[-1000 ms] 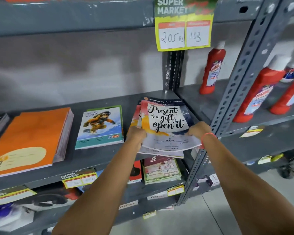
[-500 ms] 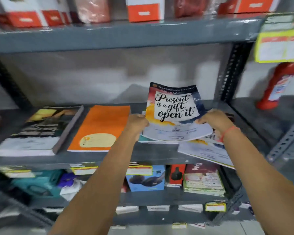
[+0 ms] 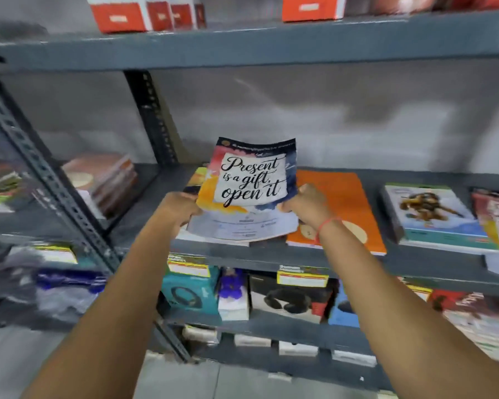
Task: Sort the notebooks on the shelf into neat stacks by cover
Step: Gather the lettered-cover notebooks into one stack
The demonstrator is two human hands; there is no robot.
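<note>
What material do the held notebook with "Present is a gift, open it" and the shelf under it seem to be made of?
The held notebook: thin paper with a soft printed card cover, since it curves between the left hand and right hand. Its finish is unclear. The shelf: probably grey-painted metal, judging by the perforated upright.

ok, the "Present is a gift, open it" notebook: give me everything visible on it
The notebook is thin and soft-covered, its glossy cover bowing. Black script sits on a white panel over red, orange-yellow and dark blue washes; a pale lower band carries small print too blurred to read. It is held tilted up, the top edge away from the camera, above the shelf. The left hand and right hand pinch its lower side edges. Its bottom overlaps a stack beneath; whether they touch is unclear.
</note>
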